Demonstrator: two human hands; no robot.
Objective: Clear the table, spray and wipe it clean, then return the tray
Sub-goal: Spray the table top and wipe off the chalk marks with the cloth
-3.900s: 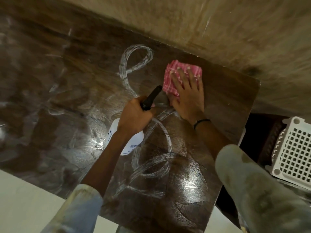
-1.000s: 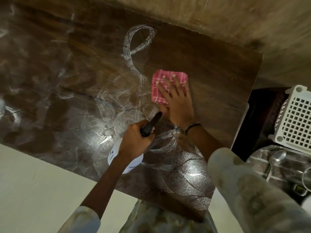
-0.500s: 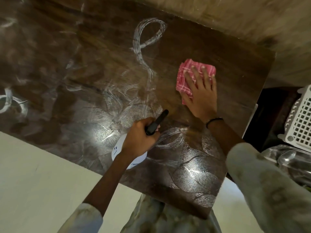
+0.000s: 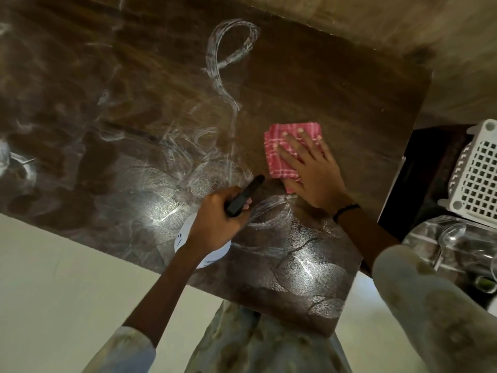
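View from above the person's head onto a dark wood-grain table (image 4: 336, 84); its glossy top carries whitish smears, among them a looped streak (image 4: 228, 47) toward the far edge and swirled patches nearer the person. Right hand (image 4: 312, 170): laid flat, fingers straight and spread, pressing a folded red-and-white checked cloth (image 4: 279, 154) against the table, right of centre; the cloth shows beyond the fingertips and on the thumb side; a dark band (image 4: 345, 211) circles the wrist. Left hand (image 4: 217, 219): fingers curled round the black head of a spray bottle (image 4: 243, 197), the nozzle pointing toward the cloth without touching it; the bottle's white body (image 4: 185, 235) shows beneath the hand, and whether it rests on the table cannot be told. Both forearms emerge from pale patterned sleeves. Right of the table, well apart from the cloth: a white perforated basket (image 4: 481, 179); below it, clear glassware (image 4: 451, 235), blurred. Pale floor (image 4: 67, 278) lies along the table's near edge.
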